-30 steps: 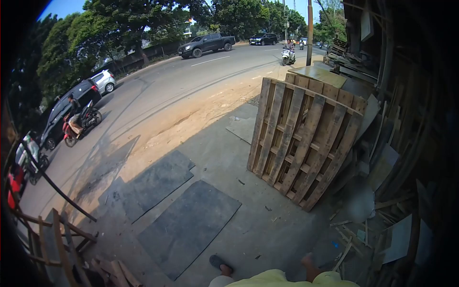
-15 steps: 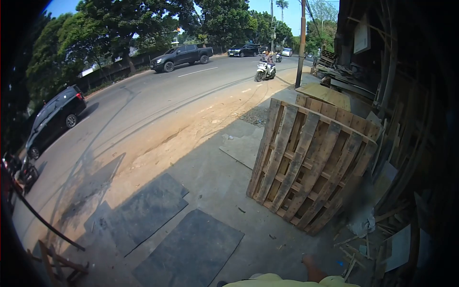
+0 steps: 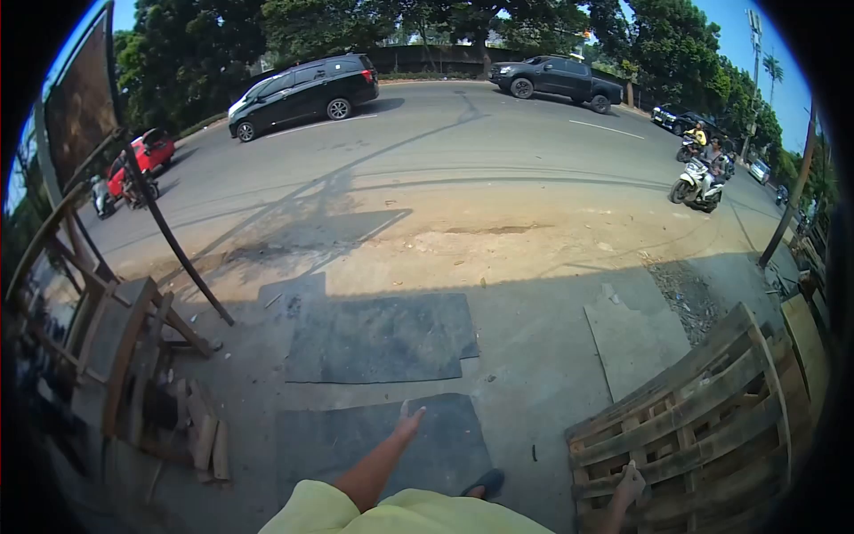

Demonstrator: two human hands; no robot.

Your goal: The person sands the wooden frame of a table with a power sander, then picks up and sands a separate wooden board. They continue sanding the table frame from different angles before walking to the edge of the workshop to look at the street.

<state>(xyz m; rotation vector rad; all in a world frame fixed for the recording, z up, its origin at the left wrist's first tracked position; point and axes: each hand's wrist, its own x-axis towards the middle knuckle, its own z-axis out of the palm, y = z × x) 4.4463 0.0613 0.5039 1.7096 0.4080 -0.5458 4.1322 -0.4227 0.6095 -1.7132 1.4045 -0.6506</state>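
Observation:
My left hand (image 3: 410, 420) reaches forward over a dark mat (image 3: 374, 449) on the pavement. Its fingers and thumb stand apart and it holds nothing. To the right, my right hand (image 3: 630, 483) is loosely closed, with nothing visible in it. It overlaps the slats of a wooden pallet (image 3: 685, 427), which leans at the lower right. A yellow shirt (image 3: 418, 512) covers my upper arms and body, and one dark sandal (image 3: 485, 483) shows below.
A second dark mat (image 3: 382, 338) lies farther out, with a thin flat board (image 3: 636, 338) to its right. At left stand a wooden bench (image 3: 124, 329) and a slanting pole (image 3: 178, 249). Beyond the pavement runs a road (image 3: 498, 147) with a van (image 3: 307, 89), a pickup (image 3: 559, 80) and motorcycles (image 3: 703, 185).
My view has turned left, so the pallet now sits at the lower right and the bench shows at left. Both hands are now visible. The white motorcycle appears closer.

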